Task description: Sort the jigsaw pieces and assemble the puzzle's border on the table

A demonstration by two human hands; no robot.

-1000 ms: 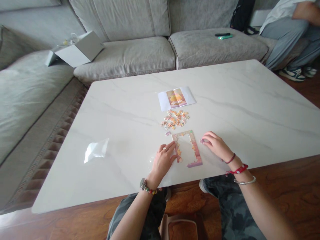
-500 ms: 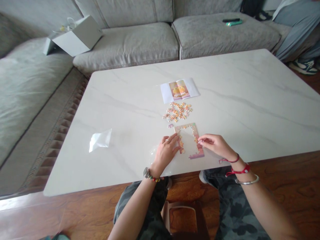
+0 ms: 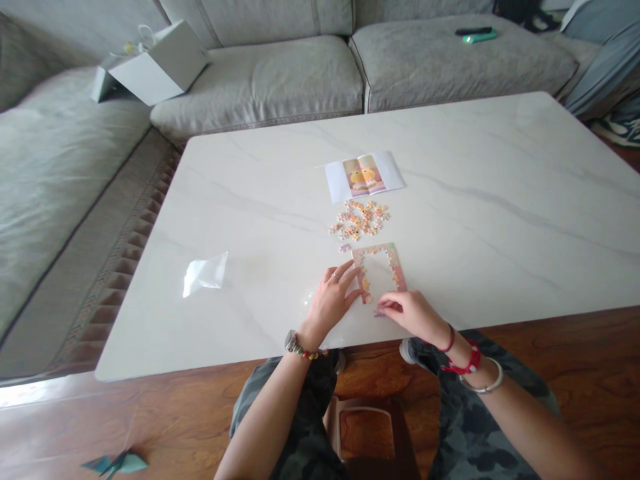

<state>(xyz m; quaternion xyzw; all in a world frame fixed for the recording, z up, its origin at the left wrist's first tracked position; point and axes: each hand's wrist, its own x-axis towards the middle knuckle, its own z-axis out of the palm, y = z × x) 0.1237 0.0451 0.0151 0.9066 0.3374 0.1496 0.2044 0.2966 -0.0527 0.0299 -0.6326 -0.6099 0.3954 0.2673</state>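
A partly joined jigsaw puzzle border (image 3: 398, 267) lies on the white table in front of me, its middle bare. My left hand (image 3: 334, 297) rests with fingers spread on the border's left side. At the lower edge, my right hand (image 3: 413, 312) pinches a small puzzle piece (image 3: 381, 309) beside the gap in the bottom row; the fingers partly hide it and the bottom right corner. Loose puzzle pieces (image 3: 361, 220) lie heaped beyond the border. One pinkish-purple piece (image 3: 345, 248) sits apart, near the top left corner.
A creased picture sheet (image 3: 365, 176) lies behind the heap. To the left is a clear plastic bag (image 3: 205, 274) on the marble-patterned table (image 3: 270, 180). A grey sofa (image 3: 280, 77) holds a white box (image 3: 160, 63). Another person's leg (image 3: 607, 57) shows at far right.
My right hand has moved from the border's right side down and left to its bottom edge, still pinching. My left hand stays on the left side. The view has shifted slightly.
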